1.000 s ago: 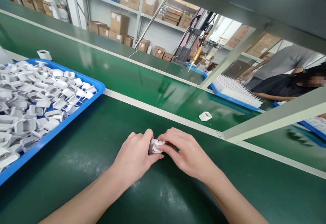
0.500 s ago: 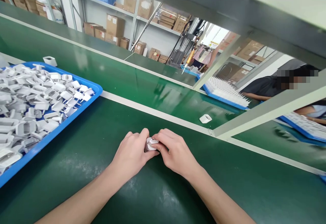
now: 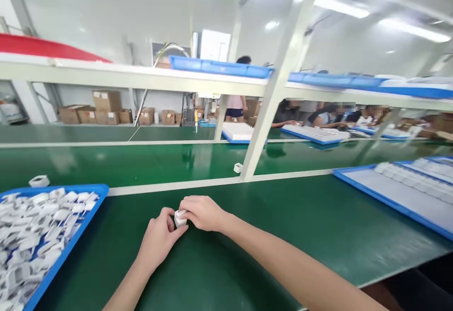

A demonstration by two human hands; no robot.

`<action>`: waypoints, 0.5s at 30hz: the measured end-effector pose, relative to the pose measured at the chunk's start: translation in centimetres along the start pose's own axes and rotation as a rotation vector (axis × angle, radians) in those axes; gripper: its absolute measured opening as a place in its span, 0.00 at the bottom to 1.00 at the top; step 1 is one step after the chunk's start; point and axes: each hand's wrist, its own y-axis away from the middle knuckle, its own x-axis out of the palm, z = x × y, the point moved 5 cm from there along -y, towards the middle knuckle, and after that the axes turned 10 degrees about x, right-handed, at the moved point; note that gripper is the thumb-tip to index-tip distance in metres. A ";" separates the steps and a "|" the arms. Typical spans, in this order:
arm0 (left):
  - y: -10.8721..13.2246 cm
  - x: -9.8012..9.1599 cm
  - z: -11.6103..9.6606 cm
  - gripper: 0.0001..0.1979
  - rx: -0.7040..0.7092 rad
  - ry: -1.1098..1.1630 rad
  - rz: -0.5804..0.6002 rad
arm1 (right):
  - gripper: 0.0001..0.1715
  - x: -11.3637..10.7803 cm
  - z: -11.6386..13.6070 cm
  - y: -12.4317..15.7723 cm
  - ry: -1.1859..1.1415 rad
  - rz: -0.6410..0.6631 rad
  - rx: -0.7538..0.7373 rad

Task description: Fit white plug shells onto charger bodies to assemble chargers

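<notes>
Both hands are closed on one part. A small white plastic plug shell (image 3: 180,218) is pinched between the left hand (image 3: 160,241) and the right hand (image 3: 201,213), low in the centre of the view, over the dark green bench mat (image 3: 247,254).

- Left hand: thumb and forefinger are clamped on the shell's near-left side, and the other fingers are curled under.
- Right hand: fingers are folded over the top and far side, knuckles up, so most of the part is covered.
- No gap is seen between fingertips and shell on either side.
- Contact between shell and mat cannot be told, as it is hidden by the fingers.

Shell appearance: only a small blocky corner is exposed, glossy white with rounded edges. Pins, openings and markings cannot be made out at this size.

Surroundings:
- A blue plastic tray (image 3: 102,189) heaped with loose white plastic shells (image 3: 42,226) is set on the mat to the left, well apart from the hands.
- Two single white pieces (image 3: 38,180) (image 3: 238,167) are seen on the glossy green conveyor belt (image 3: 141,162) beyond the mat.
- The second piece lies just beside the slanted white frame post (image 3: 269,108).
- A second blue tray (image 3: 371,194) lined with pale rows is placed far right.
- Other people (image 3: 318,115) are seated across the line, with brown cardboard boxes (image 3: 106,105) behind at left.
</notes>
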 end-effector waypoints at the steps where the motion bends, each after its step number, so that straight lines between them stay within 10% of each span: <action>1: 0.1 0.1 0.1 0.23 -0.003 0.003 0.003 | 0.02 -1.2 -0.8 0.9 -0.005 -0.027 0.053; 10: 0.6 0.7 0.1 0.33 -0.065 0.009 0.118 | 0.13 -16.9 -16.7 18.7 0.259 -0.316 0.839; 15: 0.4 0.7 -0.1 0.29 -0.061 0.009 0.141 | 0.21 -20.2 -20.5 24.0 0.476 -0.430 1.051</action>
